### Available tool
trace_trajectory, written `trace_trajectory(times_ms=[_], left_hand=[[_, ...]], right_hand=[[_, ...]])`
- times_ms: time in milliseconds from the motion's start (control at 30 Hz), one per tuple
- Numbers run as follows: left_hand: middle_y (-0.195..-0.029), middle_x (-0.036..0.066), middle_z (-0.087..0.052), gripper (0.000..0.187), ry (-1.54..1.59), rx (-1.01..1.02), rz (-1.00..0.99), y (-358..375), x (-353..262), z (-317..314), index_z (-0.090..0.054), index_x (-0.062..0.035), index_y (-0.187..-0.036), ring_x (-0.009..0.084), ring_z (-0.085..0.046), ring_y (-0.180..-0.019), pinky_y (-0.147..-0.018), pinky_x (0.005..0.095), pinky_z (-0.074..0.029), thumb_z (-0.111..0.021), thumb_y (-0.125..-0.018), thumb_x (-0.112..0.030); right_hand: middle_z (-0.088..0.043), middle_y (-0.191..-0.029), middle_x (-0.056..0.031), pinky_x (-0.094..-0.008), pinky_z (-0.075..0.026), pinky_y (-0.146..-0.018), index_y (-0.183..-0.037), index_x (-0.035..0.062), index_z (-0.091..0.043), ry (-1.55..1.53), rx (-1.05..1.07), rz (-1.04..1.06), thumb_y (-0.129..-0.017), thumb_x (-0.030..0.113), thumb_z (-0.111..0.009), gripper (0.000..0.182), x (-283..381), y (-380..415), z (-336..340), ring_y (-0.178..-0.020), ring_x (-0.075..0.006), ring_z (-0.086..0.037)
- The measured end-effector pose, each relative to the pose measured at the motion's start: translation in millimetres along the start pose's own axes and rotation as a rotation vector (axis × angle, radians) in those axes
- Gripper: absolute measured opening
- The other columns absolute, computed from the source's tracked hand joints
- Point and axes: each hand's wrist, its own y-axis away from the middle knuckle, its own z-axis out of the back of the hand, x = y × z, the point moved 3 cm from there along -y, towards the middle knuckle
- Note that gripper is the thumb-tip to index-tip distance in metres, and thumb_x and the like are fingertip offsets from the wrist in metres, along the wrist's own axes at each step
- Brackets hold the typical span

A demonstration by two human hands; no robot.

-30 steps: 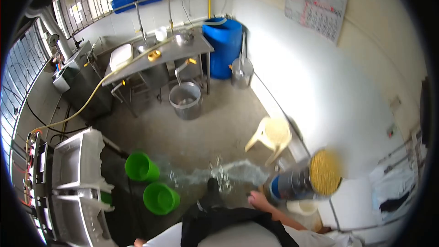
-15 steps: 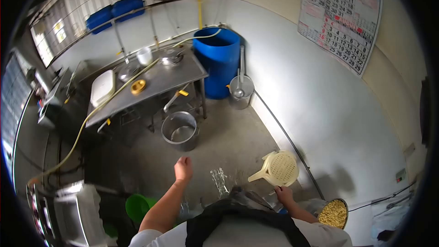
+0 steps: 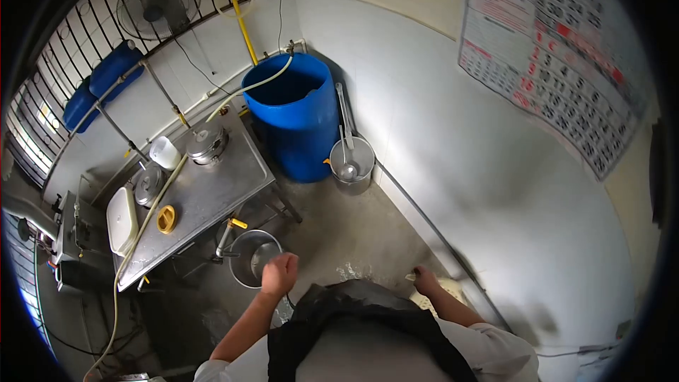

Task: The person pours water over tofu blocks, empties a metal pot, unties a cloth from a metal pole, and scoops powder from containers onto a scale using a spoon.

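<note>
My left hand point(image 3: 281, 275) is curled into a fist, and nothing shows in it. It overlaps the near rim of a metal pot point(image 3: 239, 247) standing on the floor beside the steel table point(image 3: 205, 209). My right hand point(image 3: 426, 282) hangs low on the right with its fingers curled; what they hold, if anything, cannot be made out. Under and behind that hand is a cream plastic piece point(image 3: 453, 287) with a perforated round top, mostly hidden by my arm. A small cream tip shows right at the fingertips.
A tall blue barrel point(image 3: 300, 134) stands in the corner, a hose point(image 3: 272, 79) over its rim. Beside it is a metal bucket point(image 3: 357, 177) with long-handled ladles. The table holds a lidded pot point(image 3: 206, 145), a yellow ring point(image 3: 166, 219) and a white tray point(image 3: 122, 223). The floor looks wet.
My view has shifted forward and tilted. The pot on the floor now lies nearer my left fist. My right arm covers more of the cream piece, and the container of yellow pieces has left view.
</note>
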Motion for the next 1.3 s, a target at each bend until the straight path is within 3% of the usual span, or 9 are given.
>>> trace_trajectory(times_ms=[367, 533, 567, 633, 733, 867, 933, 1133, 1300], left_hand=[[-0.092, 0.021, -0.071, 0.015, 0.132, -0.108, -0.063, -274, 43, -30, -0.070, -0.0032, -0.093, 0.0423, -0.067, -0.089, -0.078, 0.0486, -0.054, -0.066, -0.095, -0.017], [-0.102, 0.021, -0.070, 0.020, 0.068, -0.430, -0.363, -493, 88, -32, -0.067, 0.0009, -0.104, 0.0415, -0.064, -0.095, -0.085, 0.0472, -0.052, -0.069, -0.093, -0.016], [-0.103, 0.021, -0.069, 0.022, 0.081, -0.457, -0.323, -543, 104, -34, -0.066, 0.0022, -0.106, 0.0411, -0.065, -0.096, -0.085, 0.0472, -0.052, -0.070, -0.093, -0.015], [-0.104, 0.022, -0.069, 0.025, 0.197, -0.408, -0.164, -635, 131, -37, -0.066, 0.0031, -0.110, 0.0409, -0.065, -0.098, -0.087, 0.0477, -0.052, -0.069, -0.093, -0.016], [-0.107, 0.024, -0.069, 0.034, 0.195, -0.319, -0.007, -771, 182, -46, -0.067, 0.0026, -0.115, 0.0413, -0.065, -0.104, -0.092, 0.0481, -0.052, -0.068, -0.095, -0.025], [-0.138, 0.026, -0.059, 0.059, 0.000, -0.032, 0.210, -914, 267, -96, -0.059, -0.0007, -0.137, 0.0435, -0.054, -0.129, -0.113, 0.0491, -0.042, -0.063, -0.097, -0.045], [-0.149, 0.026, -0.051, 0.068, -0.048, 0.150, 0.330, -960, 299, -129, -0.054, 0.0004, -0.144, 0.0419, -0.049, -0.138, -0.117, 0.0471, -0.038, -0.059, -0.099, -0.050], [-0.155, 0.030, -0.044, 0.082, 0.128, 0.342, 0.317, -1029, 403, -266, -0.042, 0.0054, -0.152, 0.0391, -0.041, -0.147, -0.120, 0.0454, -0.034, -0.050, -0.102, -0.059], [-0.143, 0.034, -0.053, 0.073, 0.099, 0.332, 0.530, -1003, 358, -264, -0.051, 0.0024, -0.144, 0.0432, -0.050, -0.138, -0.114, 0.0495, -0.040, -0.048, -0.103, -0.058]], right_hand=[[-0.073, -0.087, -0.0211, -0.0512, -0.055, -0.076, -0.096, 0.0027, -0.067, -0.022, -0.120, -0.237, -0.101, 0.029, -0.057, 0.028, 73, -202, 75, -0.087, -0.0415, -0.071], [-0.070, -0.097, -0.0149, -0.0487, -0.057, -0.076, -0.104, 0.0108, -0.066, 0.475, 0.193, 0.049, -0.079, 0.014, -0.075, 0.026, 30, -247, 8, -0.088, -0.0376, -0.070], [-0.072, -0.097, -0.0139, -0.0492, -0.057, -0.077, -0.106, 0.0107, -0.066, 0.405, 0.443, -0.368, -0.078, 0.018, -0.077, 0.031, 38, -262, 9, -0.089, -0.0377, -0.071], [-0.071, -0.088, -0.0198, -0.0497, -0.057, -0.077, -0.102, 0.0041, -0.065, 0.601, 0.623, -0.042, -0.088, 0.026, -0.071, 0.027, -48, -235, -54, -0.090, -0.0386, -0.072], [-0.072, -0.089, -0.0204, -0.0504, -0.056, -0.076, -0.102, 0.0018, -0.066, 0.381, 0.493, -0.410, -0.094, 0.028, -0.066, 0.027, -117, -204, -64, -0.086, -0.0369, -0.072], [-0.073, -0.090, -0.0162, -0.0454, -0.055, -0.076, -0.106, 0.0019, -0.070, -0.604, 0.250, -1.241, -0.097, 0.025, -0.062, 0.026, 13, -245, 21, -0.082, -0.0325, -0.071], [-0.072, -0.088, -0.0123, -0.0401, -0.054, -0.076, -0.107, 0.0024, -0.072, -0.163, 0.534, -1.023, -0.093, 0.020, -0.065, 0.024, 45, -259, 38, -0.081, -0.0256, -0.068], [-0.072, -0.093, -0.0097, -0.0332, -0.052, -0.083, -0.104, 0.0026, -0.070, -0.210, 0.301, -0.852, -0.085, 0.009, -0.070, 0.021, 71, -214, 38, -0.091, -0.0182, -0.067], [-0.076, -0.097, -0.0145, -0.0362, -0.053, -0.082, -0.105, 0.0030, -0.073, -0.029, 0.447, -1.009, -0.090, 0.037, -0.078, 0.038, 110, -206, 46, -0.088, -0.0200, -0.070]])
